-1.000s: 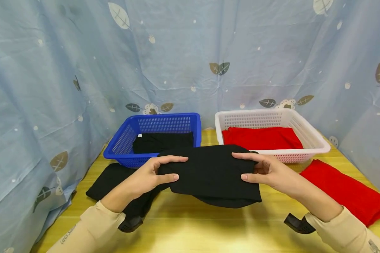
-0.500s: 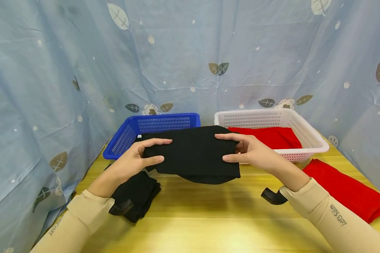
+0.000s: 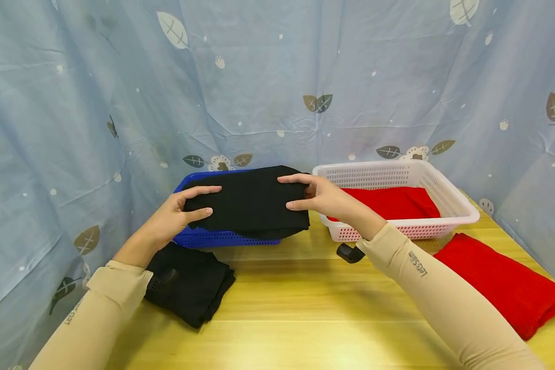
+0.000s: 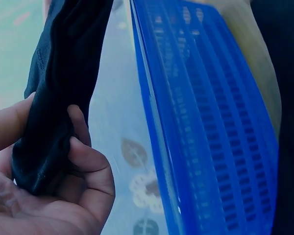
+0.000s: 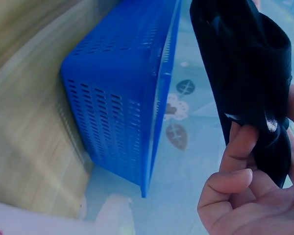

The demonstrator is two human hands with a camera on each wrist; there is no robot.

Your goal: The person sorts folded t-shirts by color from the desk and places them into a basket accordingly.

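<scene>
A folded black cloth (image 3: 250,203) is held up level over the blue basket (image 3: 203,239), hiding most of the basket's opening in the head view. My left hand (image 3: 173,213) grips its left end, thumb and forefinger on the near face. At the other end my right hand (image 3: 326,198) holds it the same way. Both wrist views show the fingers curled under the cloth's edge: the left hand (image 4: 63,191) around a thick fold, the right hand (image 5: 255,186) around layered folds. In each wrist view the cloth is above the basket's rim.
A white basket (image 3: 462,218) with a folded red cloth (image 3: 388,201) inside stands to the right. Another red cloth (image 3: 499,282) lies on the wooden table (image 3: 305,329) at the right. Below my left forearm lies a black folded cloth (image 3: 194,282). A patterned curtain (image 3: 259,77) hangs behind.
Both hands have carried the black cloth forward and to the left, from in front of the baskets to over the blue one. The grip looks the same.
</scene>
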